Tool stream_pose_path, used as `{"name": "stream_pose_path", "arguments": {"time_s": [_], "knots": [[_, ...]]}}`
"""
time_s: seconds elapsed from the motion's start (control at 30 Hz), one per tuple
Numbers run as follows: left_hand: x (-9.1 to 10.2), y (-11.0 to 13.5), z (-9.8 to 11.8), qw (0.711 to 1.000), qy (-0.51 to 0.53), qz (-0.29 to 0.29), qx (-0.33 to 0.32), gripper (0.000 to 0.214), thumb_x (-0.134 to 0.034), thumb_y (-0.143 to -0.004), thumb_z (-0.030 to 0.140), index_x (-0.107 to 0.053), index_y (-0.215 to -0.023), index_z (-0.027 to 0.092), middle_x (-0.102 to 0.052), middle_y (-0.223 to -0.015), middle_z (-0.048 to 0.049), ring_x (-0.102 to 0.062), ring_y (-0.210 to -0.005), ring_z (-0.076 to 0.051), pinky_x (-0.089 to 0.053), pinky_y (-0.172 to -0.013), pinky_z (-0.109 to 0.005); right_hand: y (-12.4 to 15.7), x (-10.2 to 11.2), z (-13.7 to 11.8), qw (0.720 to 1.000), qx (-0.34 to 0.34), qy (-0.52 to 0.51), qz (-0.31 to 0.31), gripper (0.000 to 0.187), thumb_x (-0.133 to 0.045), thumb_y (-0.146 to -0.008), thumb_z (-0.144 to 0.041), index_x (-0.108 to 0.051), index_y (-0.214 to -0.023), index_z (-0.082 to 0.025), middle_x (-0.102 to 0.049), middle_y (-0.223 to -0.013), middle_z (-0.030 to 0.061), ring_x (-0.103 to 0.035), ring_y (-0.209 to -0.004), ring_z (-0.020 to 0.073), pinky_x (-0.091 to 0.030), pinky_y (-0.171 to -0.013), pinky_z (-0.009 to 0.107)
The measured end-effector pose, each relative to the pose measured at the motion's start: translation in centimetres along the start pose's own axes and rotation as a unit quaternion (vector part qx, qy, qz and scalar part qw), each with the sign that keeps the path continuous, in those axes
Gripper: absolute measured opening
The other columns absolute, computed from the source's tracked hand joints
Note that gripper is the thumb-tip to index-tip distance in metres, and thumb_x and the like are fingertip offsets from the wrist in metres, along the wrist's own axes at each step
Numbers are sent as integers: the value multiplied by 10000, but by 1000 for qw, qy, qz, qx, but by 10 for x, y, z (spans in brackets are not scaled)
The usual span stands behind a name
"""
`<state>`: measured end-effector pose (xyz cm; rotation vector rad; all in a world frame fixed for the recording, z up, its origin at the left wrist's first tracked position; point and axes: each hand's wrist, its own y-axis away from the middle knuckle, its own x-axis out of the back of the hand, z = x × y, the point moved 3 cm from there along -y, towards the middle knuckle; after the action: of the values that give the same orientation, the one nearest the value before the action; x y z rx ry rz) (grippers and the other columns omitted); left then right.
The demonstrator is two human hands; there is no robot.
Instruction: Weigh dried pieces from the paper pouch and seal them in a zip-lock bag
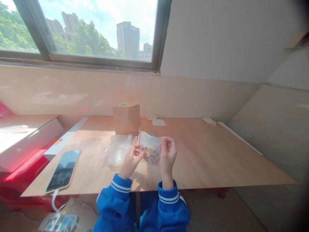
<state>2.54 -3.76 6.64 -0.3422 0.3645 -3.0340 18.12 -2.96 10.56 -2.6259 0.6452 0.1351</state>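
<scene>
A clear zip bag (151, 141) with a red seal line along its left side is held up over the table, tilted sideways. Small tan and grey pieces (151, 154) lie inside it; their kind I cannot make out. My left hand (133, 158) grips the bag near its red-lined edge, thumb in front. At the opposite side, my right hand (168, 149) pinches the bag's edge with its fingers curled. Just left of my left hand lies a stack of flat clear bags (117, 150) on the table.
Behind the bags stands an open brown paper bag (126, 119). A phone (64, 170) with a white cable (55, 199) lies at the table's left front. White paper (158, 122) and a crumpled tissue (209, 121) are along the back edge of the brown table (217, 158).
</scene>
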Motion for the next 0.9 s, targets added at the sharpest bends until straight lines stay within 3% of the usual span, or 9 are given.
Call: {"name": "stream_pose_path", "arguments": {"time_s": [0.1,0.2,0.27,0.4,0.5,0.6,0.67,0.77,0.9], "knots": [[8,3,8,999,28,-27,28,352,-633,-790,526,-534,-776,189,-548,-667,20,-521,-596,-126,-426,-586,-253,4,-4,1,1000,-15,-1,-2,283,-520,-909,-464,-531,-962,-186,-566,-773,9,-564,-706,155,-483,-703,308],[12,7,16,996,84,-36,23,403,-586,-821,562,-442,-721,199,-430,-574,63,-426,-512,-93,-346,-503,-223,14,-6,3,996,11,76,46,368,-582,-863,-436,-492,-1123,-191,-568,-1101,111,-557,-951,212,-472,-840,383],[13,9,22,994,113,-13,5,409,-566,-840,566,-431,-721,199,-423,-582,62,-416,-518,-88,-345,-506,-221,25,-13,2,990,21,135,39,407,-639,-819,-415,-491,-1136,-206,-509,-1210,133,-519,-1039,238,-458,-887,407],[19,11,31,986,126,102,-27,403,-605,-834,531,-448,-691,189,-412,-618,51,-419,-578,-90,-373,-557,-219,51,-42,-4,985,-31,98,-137,238,-562,-880,-448,-551,-956,-222,-568,-1028,76,-579,-873,197,-511,-786,357],[26,13,28,980,151,132,-2,363,-603,-833,530,-530,-760,182,-505,-690,25,-506,-671,-118,-434,-633,-233,63,-55,-13,975,-27,59,-212,226,-527,-907,-444,-570,-948,-226,-610,-950,47,-607,-811,175,-526,-760,330],[31,14,26,975,183,121,19,383,-573,-840,556,-595,-869,174,-591,-789,-11,-572,-772,-158,-470,-716,-268,66,-56,-19,971,-18,52,-232,218,-566,-883,-433,-590,-945,-225,-638,-957,46,-635,-808,174,-539,-721,309],[33,16,30,979,173,111,18,386,-580,-830,563,-585,-821,177,-574,-746,-6,-561,-732,-157,-459,-683,-269,66,-52,-20,971,-34,43,-233,232,-580,-870,-449,-593,-897,-219,-657,-918,46,-654,-789,179,-543,-677,293],[30,20,41,990,106,89,-10,357,-578,-840,526,-523,-723,194,-502,-645,24,-508,-642,-133,-420,-617,-253,65,-43,-22,971,-63,26,-230,273,-560,-879,-482,-594,-836,-215,-677,-830,38,-670,-738,181,-540,-637,277],[22,24,53,997,24,53,-52,288,-486,-892,442,-490,-730,204,-472,-609,40,-479,-601,-121,-394,-590,-242,64,-36,-26,970,-63,30,-233,282,-543,-892,-471,-609,-817,-207,-686,-757,27,-671,-682,179,-534,-635,272]]}}
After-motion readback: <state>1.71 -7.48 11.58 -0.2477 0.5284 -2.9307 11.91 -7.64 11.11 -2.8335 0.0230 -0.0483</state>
